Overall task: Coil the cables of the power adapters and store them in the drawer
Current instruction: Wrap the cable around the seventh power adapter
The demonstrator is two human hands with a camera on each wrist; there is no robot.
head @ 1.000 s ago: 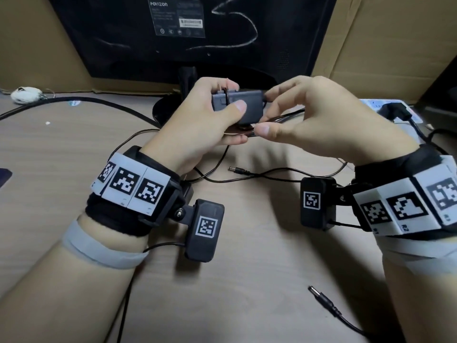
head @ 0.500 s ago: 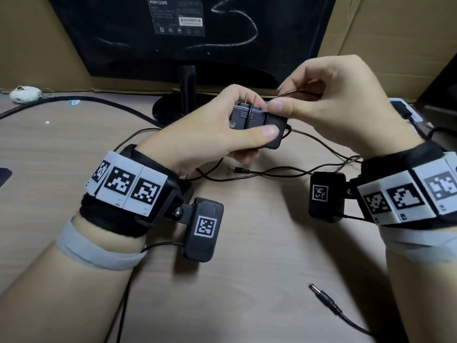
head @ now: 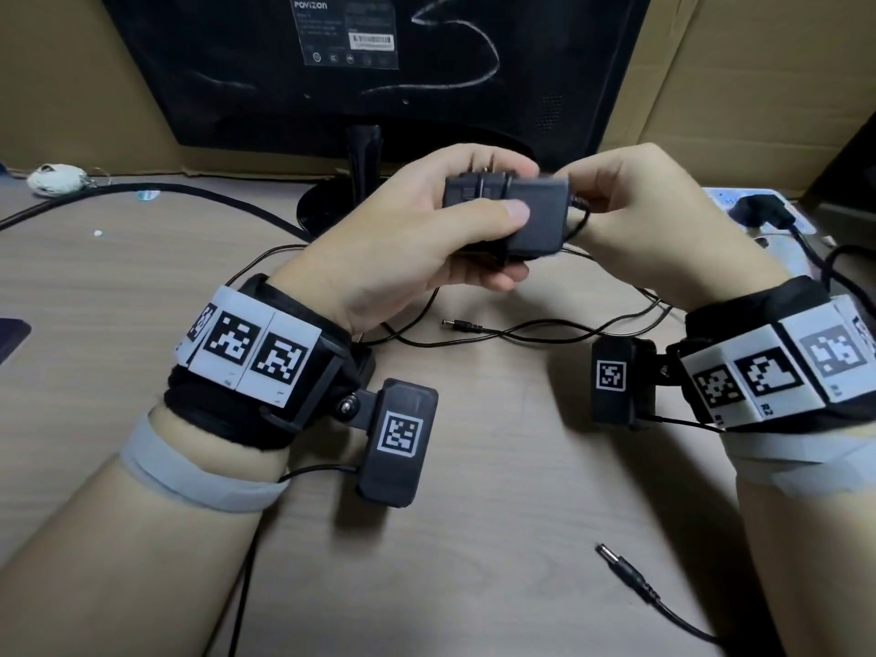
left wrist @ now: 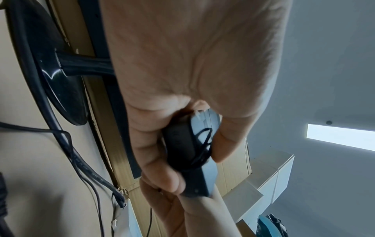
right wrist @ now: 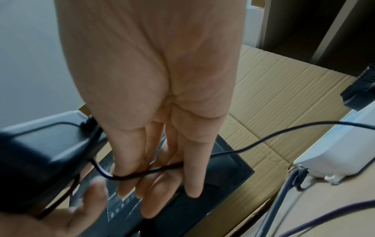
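Adapter [head: 516, 215] sits clamped in the left hand [head: 403, 258] as a winding core, while right-hand fingers [right wrist: 154, 184] pinch its cable [right wrist: 263, 141], guiding turns around it above the table [head: 497, 538].

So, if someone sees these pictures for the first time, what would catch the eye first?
First, the two hands raised over the desk: the left hand grips a dark power adapter, while the right hand leads its thin black cable across the fingers. Behind them stands a black monitor, its back to the viewer. A loose barrel plug lies on the desk near the right forearm.
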